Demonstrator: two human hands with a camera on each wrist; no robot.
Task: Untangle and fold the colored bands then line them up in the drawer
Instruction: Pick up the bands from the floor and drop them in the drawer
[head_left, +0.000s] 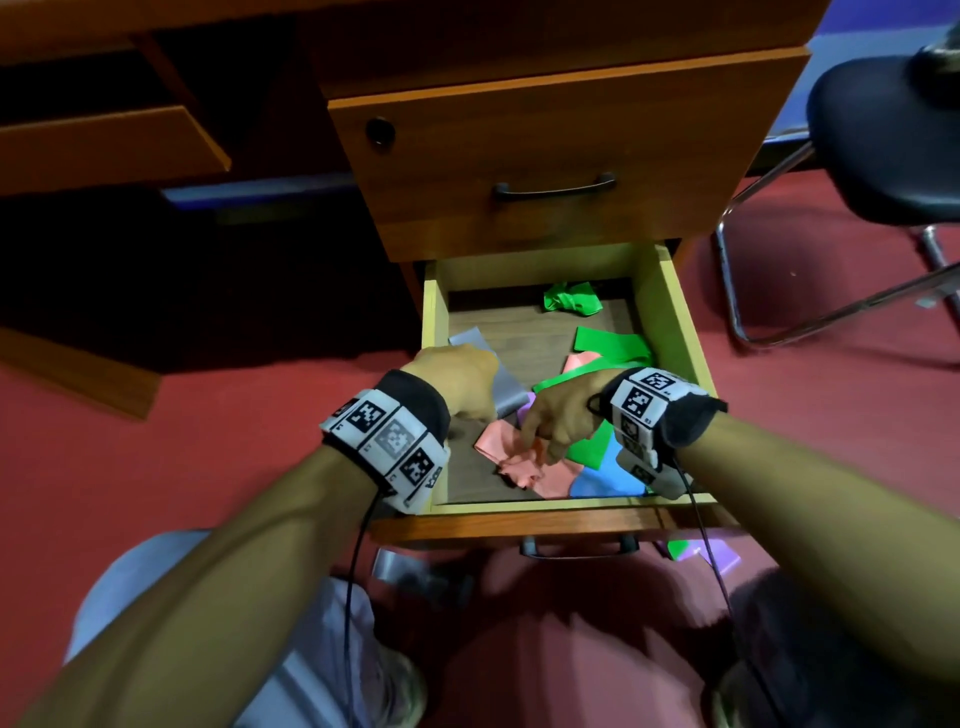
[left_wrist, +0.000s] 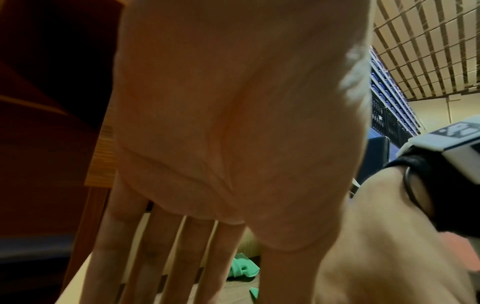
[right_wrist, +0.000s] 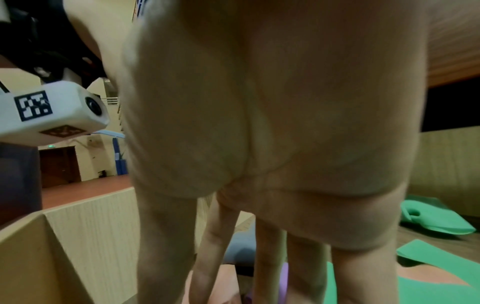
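The bottom drawer is pulled open and holds loose bands. My left hand reaches down over a grey band, and its fingers are straight; their tips are hidden. My right hand pinches a crumpled pink band near the drawer's front. A blue band and a flat green band lie under my right wrist. A purple band peeks out between my hands. At the back lie a knotted green band and a folded green band.
The closed upper drawer overhangs the back of the open one. A grey band and a purple and green bundle lie on the red floor under the drawer front. A black chair stands to the right.
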